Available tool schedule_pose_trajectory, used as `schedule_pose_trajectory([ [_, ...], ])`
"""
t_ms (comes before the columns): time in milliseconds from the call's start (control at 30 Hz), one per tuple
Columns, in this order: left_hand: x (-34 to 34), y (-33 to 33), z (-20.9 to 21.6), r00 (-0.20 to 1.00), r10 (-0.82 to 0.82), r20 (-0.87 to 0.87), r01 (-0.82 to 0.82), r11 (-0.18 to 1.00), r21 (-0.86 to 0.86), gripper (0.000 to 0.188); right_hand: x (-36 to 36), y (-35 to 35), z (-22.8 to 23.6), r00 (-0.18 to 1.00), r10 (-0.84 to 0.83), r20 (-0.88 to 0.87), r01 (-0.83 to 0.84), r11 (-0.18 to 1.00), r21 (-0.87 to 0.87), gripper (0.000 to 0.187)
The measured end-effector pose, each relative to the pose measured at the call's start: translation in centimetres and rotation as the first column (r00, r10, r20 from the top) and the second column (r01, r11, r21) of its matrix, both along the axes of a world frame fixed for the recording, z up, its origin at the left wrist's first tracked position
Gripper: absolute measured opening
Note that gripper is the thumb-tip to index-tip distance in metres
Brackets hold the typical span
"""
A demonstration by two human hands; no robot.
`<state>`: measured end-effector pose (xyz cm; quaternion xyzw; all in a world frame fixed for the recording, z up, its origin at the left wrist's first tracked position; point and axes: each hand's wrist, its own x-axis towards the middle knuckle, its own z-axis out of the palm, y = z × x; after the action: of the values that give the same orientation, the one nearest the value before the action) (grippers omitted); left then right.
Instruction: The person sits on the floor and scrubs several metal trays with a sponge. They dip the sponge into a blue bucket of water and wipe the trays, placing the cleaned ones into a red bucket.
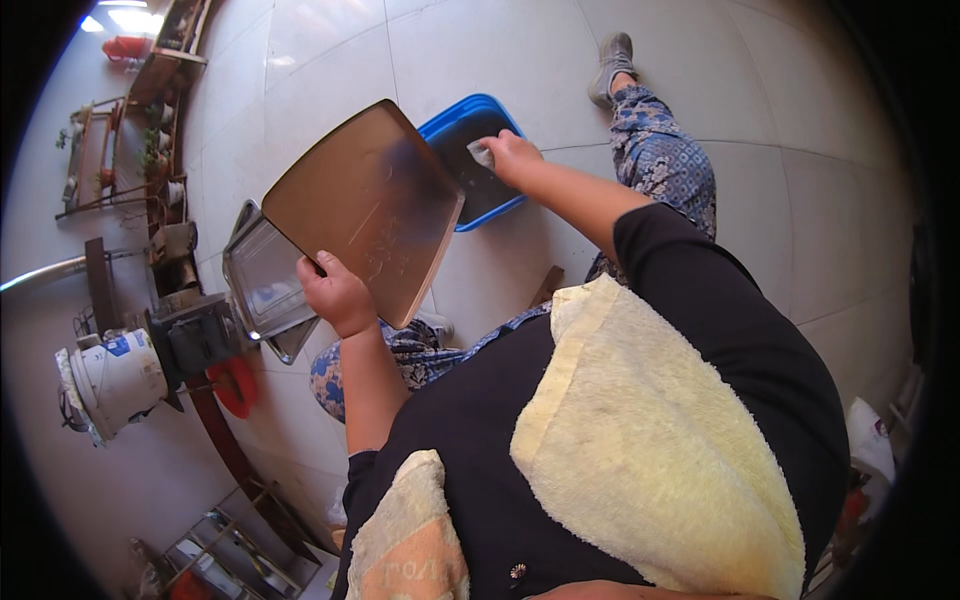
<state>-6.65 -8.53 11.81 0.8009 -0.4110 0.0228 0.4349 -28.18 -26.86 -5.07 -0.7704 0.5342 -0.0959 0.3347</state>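
My left hand [340, 295] grips the near left edge of a large brown tray [365, 205], thumb on top. The tray is tilted, with a shiny, scratched face turned up toward me. Over a blue tub [487, 222] holding dark liquid, my right hand [512, 158] is closed on a small whitish cloth [480, 154]. Part of the tub is hidden behind the tray. Beside my left hand, a clear rectangular tray with a metallic-looking rim [245, 275] is partly covered by the brown tray.
At the left stand a white bucket [120, 375], a dark machine-like block [205, 335] and a red basin [236, 388]. Plant shelves [105, 155] line the far left wall. Yellowish towels [660, 440] lie over my black top. Pale floor tiles [480, 50] surround the tub.
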Motion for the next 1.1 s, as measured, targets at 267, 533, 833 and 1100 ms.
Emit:
schedule_pose_trajectory([
  [267, 1.0, 1.1, -1.2, 0.925, 0.024, -0.379, -0.04, 0.999, -0.034, 0.019, 5.8, -0.9, -12.1, 0.779, 0.389, -0.491, -0.137, 0.871, 0.472, 0.037],
  [533, 0.5, 0.4, -0.7, 0.653, -0.152, -0.742, -0.086, 0.958, -0.273, 0.043, 4.9, -3.6, -6.1, 0.974, -0.216, -0.068, 0.226, 0.916, 0.33, 0.029],
  [833, -0.8, 0.2, -1.3, 0.661, -0.302, -0.687, 0.085, 0.94, -0.332, 0.057, 13.8, 3.2, 2.3, 0.922, -0.022, 0.388, 0.032, 0.999, -0.018, 0.037],
  [1100, 0.1, 0.5, -0.8, 0.725, -0.285, -0.628, 0.104, 0.946, -0.309, 0.059, 18.7, 9.0, 13.4, 0.451, 0.452, 0.769, -0.159, 0.889, -0.43, 0.025],
])
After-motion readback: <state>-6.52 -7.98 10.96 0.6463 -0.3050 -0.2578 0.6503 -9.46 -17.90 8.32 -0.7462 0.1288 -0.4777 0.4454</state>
